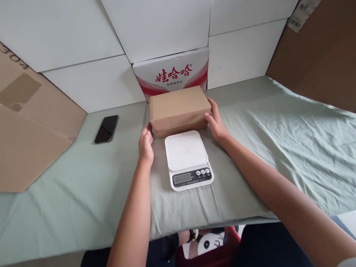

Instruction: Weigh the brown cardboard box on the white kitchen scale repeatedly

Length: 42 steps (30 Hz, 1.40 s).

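A closed brown cardboard box (179, 105) is gripped from both ends, just behind a white kitchen scale (186, 152). My left hand (145, 141) presses against its left end, with the fingers curled and partly hidden behind the corner. At the right end, my right hand (215, 120) has its thumb on the front face and its fingers around the side. The scale has a grey display with no readable digits and several round buttons along its front. Nothing lies on its white platform.
A black smartphone (106, 129) lies to the left on the green cloth (123, 192). White panels (164, 18) and a white box with red lettering (173, 72) stand at the back. Large cardboard sheets (16, 110) flank both sides. The table's front edge is near my lap.
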Each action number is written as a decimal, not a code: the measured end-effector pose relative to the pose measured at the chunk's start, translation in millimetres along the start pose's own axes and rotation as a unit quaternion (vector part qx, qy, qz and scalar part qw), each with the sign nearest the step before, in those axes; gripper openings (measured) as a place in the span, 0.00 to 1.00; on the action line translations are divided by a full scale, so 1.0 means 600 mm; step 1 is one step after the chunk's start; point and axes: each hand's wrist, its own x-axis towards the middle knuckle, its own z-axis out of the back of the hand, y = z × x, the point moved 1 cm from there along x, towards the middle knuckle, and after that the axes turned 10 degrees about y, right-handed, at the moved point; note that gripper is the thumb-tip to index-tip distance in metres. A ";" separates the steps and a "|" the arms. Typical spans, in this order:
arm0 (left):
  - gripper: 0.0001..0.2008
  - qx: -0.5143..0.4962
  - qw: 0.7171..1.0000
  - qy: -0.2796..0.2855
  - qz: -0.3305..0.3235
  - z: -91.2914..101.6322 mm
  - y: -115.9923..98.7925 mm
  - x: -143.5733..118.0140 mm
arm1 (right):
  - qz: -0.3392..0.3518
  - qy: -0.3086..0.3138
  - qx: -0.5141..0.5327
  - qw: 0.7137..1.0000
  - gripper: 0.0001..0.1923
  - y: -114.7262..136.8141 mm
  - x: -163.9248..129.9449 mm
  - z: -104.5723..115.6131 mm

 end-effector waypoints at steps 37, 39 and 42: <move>0.31 0.125 0.986 0.066 -0.083 0.000 -0.075 -0.268 | 0.082 0.012 -0.098 0.992 0.42 0.103 -0.197 0.001; 0.32 0.127 0.987 0.062 -0.081 0.001 -0.073 -0.267 | 0.079 0.011 -0.103 0.992 0.42 0.105 -0.193 0.001; 0.32 0.117 0.987 0.061 -0.089 0.001 -0.071 -0.264 | 0.088 0.016 -0.103 0.991 0.41 0.110 -0.189 0.001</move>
